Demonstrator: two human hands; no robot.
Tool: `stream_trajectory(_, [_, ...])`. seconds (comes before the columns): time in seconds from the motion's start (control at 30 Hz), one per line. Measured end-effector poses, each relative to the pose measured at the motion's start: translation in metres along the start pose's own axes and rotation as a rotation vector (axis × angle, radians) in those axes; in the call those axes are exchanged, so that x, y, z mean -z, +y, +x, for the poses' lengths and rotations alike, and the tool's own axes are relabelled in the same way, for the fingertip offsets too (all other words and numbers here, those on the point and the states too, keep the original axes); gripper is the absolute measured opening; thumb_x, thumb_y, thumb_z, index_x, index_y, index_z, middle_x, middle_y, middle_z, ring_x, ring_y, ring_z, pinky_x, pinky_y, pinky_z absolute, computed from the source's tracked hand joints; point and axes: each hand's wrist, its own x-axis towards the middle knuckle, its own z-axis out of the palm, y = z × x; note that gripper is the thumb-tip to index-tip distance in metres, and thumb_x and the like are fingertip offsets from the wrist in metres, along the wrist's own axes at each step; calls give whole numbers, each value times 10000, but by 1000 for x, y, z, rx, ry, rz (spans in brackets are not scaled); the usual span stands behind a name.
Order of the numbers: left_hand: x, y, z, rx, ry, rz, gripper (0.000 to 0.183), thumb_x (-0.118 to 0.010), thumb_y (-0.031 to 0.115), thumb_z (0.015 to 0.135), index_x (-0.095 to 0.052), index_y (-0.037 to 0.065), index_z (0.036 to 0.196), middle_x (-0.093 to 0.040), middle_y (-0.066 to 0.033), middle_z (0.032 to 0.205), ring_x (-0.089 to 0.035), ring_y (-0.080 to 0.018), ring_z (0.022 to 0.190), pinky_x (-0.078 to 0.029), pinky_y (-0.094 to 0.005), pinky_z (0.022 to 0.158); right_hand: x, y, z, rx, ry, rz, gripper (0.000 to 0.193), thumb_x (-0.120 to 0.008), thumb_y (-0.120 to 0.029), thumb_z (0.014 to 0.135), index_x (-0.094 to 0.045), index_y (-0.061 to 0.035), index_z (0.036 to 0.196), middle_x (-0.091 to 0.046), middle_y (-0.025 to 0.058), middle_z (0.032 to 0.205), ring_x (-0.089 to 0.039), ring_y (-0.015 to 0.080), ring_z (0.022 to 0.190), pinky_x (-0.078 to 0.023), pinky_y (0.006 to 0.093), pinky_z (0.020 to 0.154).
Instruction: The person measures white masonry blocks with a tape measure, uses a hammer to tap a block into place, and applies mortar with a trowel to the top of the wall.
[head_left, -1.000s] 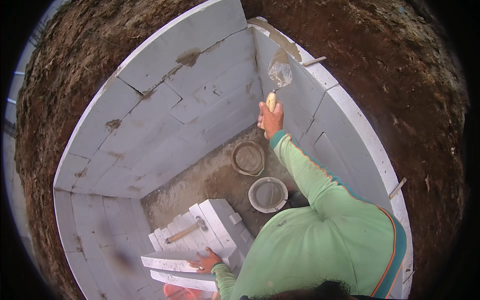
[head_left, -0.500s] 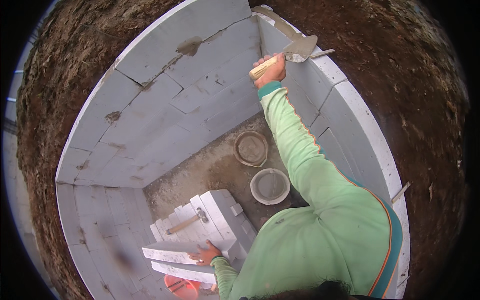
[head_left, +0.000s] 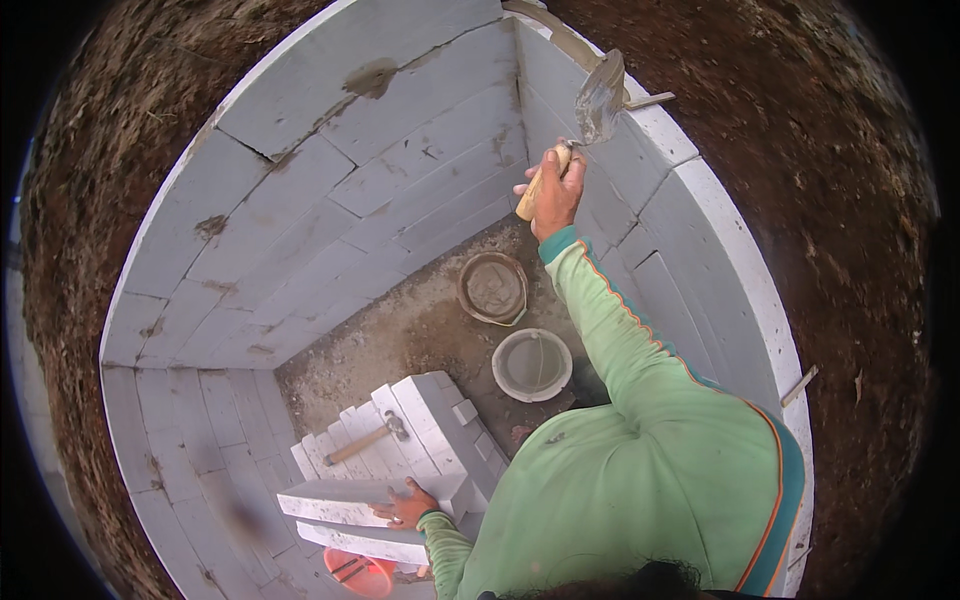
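Note:
My right hand [head_left: 559, 192] is wrapped round the wooden handle of a trowel [head_left: 601, 98], whose mortar-smeared blade is tilted at the inner edge of the right block wall [head_left: 655, 140]. Along the far part of that wall's top runs a strip of wet grey mortar [head_left: 560, 36]. My left hand [head_left: 405, 504] lies with fingers spread on a white block [head_left: 340, 500] at the near end of the block stack. A hammer [head_left: 367, 438] with a wooden handle rests on the stacked blocks [head_left: 430, 420] just beyond it.
Block walls [head_left: 330, 190] enclose me, with brown soil [head_left: 800, 200] outside. On the floor stand a round tub of mortar [head_left: 492, 288] and a pale bucket of grey liquid [head_left: 532, 365]. An orange bowl [head_left: 360, 575] sits behind the stack. Thin sticks [head_left: 650, 101] jut from the right wall.
My right hand has drawn the trowel back toward me and lower, and the blade has turned from lying over the wall top to a steep tilt. My left hand stays on the block.

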Motion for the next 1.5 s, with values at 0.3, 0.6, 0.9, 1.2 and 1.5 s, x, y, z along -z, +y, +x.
stream_trajectory(0.3, [-13, -8, 2, -12, 19, 27, 622, -593, 560, 864, -592, 154, 1336, -160, -190, 1600, -132, -339, 1485, -190, -585, 1126, 44, 100, 179, 275, 353, -333, 413, -535, -292, 981, -411, -2, 1247, -565, 128, 1014, -611, 220, 822, -521, 386, 650])
stream_trajectory(0.6, [-7, 2, 14, -66, -4, 148, 611, -572, 542, 905, -566, 118, 1345, -167, -206, 1593, -162, -377, 1475, -281, -506, 1112, 115, 199, 20, -316, 32, -691, 440, -610, -331, 937, -426, -29, 1199, -586, 101, 892, -600, 181, 803, -520, 348, 620])
stream_trajectory(0.9, [-36, -11, 24, -254, 39, -159, 633, -564, 496, 915, -558, 19, 1331, -171, -249, 1576, -177, -446, 1456, -258, -590, 1124, 328, 502, -43, -316, -997, -1812, 366, -573, -257, 854, -621, 8, 1101, -645, 280, 1052, -630, 439, 976, -493, 507, 836])
stream_trajectory(1.2, [-41, -8, 28, -191, -59, -230, 658, -533, 525, 930, -524, 39, 1374, -129, -214, 1593, -139, -412, 1474, -280, -596, 1130, 337, 588, -51, -1339, -477, -1104, 207, -749, -208, 845, -608, -125, 972, -548, -9, 728, -516, 146, 575, -452, 343, 495])
stream_trajectory(1.5, [-38, -26, 22, -304, 82, -125, 599, -643, 425, 872, -554, 54, 1333, -151, -256, 1580, -184, -445, 1453, -238, -579, 1112, 243, 307, -111, -1181, -607, -612, 300, -675, -70, 832, -544, -102, 1099, -533, 16, 716, -509, 111, 519, -440, 284, 440])
